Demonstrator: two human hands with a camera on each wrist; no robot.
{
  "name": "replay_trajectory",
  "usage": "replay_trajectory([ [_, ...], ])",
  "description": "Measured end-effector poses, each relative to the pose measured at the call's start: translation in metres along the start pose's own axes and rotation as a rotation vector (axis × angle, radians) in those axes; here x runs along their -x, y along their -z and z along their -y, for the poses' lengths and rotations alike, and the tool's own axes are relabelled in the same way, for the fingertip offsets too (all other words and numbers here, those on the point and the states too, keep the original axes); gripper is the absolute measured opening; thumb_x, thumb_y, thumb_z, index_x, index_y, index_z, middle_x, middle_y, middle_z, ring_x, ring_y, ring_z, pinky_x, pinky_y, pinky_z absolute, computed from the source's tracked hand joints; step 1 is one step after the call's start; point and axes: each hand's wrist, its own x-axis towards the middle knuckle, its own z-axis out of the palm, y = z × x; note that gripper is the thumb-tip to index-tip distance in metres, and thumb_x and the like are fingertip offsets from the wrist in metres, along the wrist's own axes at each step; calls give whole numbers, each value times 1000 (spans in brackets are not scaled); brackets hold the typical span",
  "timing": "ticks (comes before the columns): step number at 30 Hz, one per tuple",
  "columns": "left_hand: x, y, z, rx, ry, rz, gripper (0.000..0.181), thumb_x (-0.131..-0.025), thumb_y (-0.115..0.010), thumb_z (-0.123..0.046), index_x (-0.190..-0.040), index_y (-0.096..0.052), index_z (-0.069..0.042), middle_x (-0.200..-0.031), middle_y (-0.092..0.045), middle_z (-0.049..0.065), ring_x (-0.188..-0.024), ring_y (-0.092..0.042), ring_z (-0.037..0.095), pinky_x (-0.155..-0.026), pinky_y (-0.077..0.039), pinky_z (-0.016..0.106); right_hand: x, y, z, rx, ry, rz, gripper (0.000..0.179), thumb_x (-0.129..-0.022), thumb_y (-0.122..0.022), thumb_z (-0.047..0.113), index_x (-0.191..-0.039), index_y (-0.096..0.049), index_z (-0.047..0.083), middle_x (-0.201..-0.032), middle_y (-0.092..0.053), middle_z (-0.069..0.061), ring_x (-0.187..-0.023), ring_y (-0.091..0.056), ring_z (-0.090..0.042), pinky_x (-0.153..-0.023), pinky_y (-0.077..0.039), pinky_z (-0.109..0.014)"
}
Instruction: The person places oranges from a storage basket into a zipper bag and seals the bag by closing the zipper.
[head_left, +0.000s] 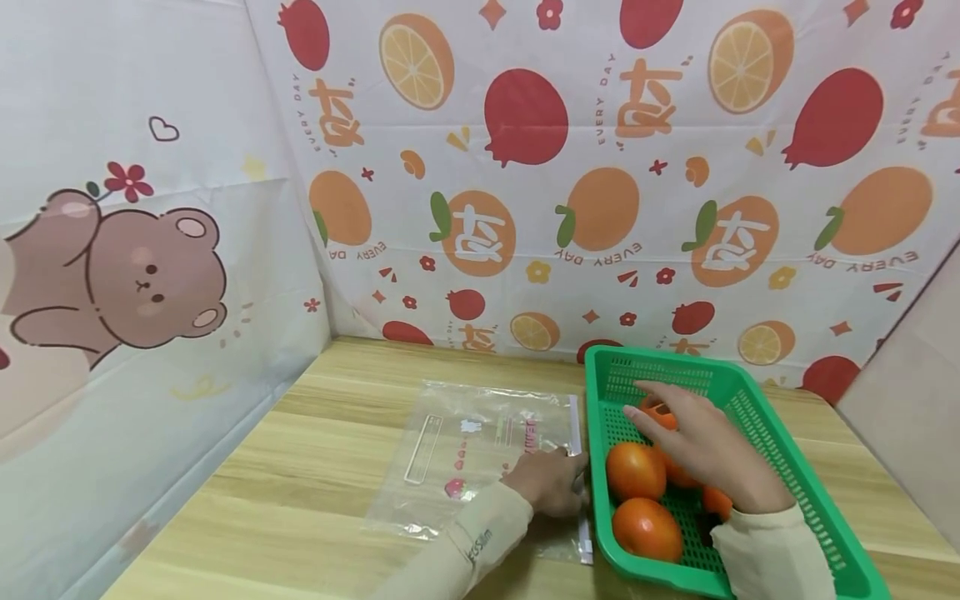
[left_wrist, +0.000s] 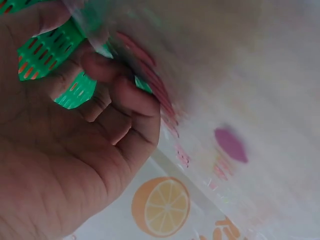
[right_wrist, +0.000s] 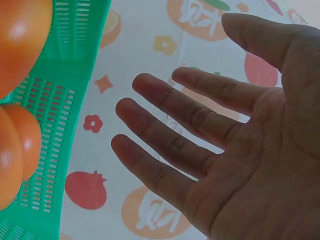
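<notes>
"EVERY DAY" and Chinese characters on printed cloth [head_left: 600, 204], "Slim" on left sleeve [head_left: 487, 533], plastic bag [head_left: 480, 454] — print unclear

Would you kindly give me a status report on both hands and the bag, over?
Left hand gripping edge of clear bag; bag looks empty. Right hand open above orange fruits. Green basket's side wall between bag and fruits.

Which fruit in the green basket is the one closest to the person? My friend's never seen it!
Find the green basket, right of the clear bag. Look in its near left corner. The orange fruit there is the one: it sits nearer the person than the other fruits.
</notes>
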Motion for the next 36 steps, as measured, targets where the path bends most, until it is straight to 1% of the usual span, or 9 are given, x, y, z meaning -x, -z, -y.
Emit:
replay_trajectory([
  [4,2,0,-3,29,-7,-7,28,-83,-74,-34,-105,-61,-25,-95,-67,-2,-87,-65,21,-76,-53,39,4,-2,5,-6,18,-13,55,-102,-58,45,-141,-58,5,-121,-67,-12,-112,-62,-34,-92,-50,-60],
  [11,5,-1,-6,138,-4,-39,43,-91,-72,-35,-130,-61,-20,-106,-73,0,-96,-68,20,-82,-55,39,11,-7,9,-3,29,-27,55,-101,-60,43,-141,-58,6,-121,-67,-13,-111,-62,-33,-92,-51,-59],
  [13,6,0,-5,155,-13,-57,35,-93,-72,-33,-123,-63,-19,-100,-72,0,-93,-68,19,-77,-55,38,12,-7,10,2,26,-31,54,-101,-60,43,-141,-58,6,-121,-67,-12,-111,-61,-32,-93,-51,-58],
  [16,6,0,-3,200,-30,-80,15,-91,-73,-23,-100,-62,-18,-82,-64,-3,-75,-62,15,-63,-51,33,13,-8,11,9,28,-36,53,-101,-62,41,-141,-58,6,-121,-66,-12,-111,-61,-32,-92,-51,-59],
  [20,8,2,-2,270,-38,-91,17,-88,-72,-12,-87,-56,-17,-72,-53,-6,-64,-50,12,-56,-42,27,16,-7,12,10,26,-29,56,-101,-60,44,-141,-57,6,-125,-65,-13,-113,-60,-33,-93,-50,-59],
  [23,10,6,-1,308,-38,-107,16,-87,-71,-10,-85,-57,-17,-72,-52,-8,-64,-49,10,-56,-42,25,18,-5,12,15,25,-20,57,-101,-58,47,-142,-57,6,-129,-64,-14,-117,-59,-35,-95,-48,-60],
  [30,16,33,6,412,-1,-199,9,-90,-67,-12,-82,-65,-13,-70,-58,-5,-61,-51,8,-55,-44,23,16,4,17,74,67,-14,54,-101,-62,41,-140,-59,4,-137,-61,-16,-125,-57,-39,-98,-46,-62],
  [33,19,47,10,427,3,-242,9,-91,-67,-13,-84,-72,-13,-74,-63,-7,-64,-54,7,-60,-47,23,13,10,22,106,86,-10,53,-100,-64,40,-137,-60,3,-133,-64,-15,-121,-60,-37,-97,-49,-60],
  [36,23,61,11,433,-11,-293,13,-91,-65,-11,-83,-75,-14,-74,-64,-9,-67,-54,6,-62,-46,23,8,14,26,83,110,4,50,-99,-65,38,-135,-62,2,-125,-68,-12,-109,-66,-30,-90,-55,-53],
])
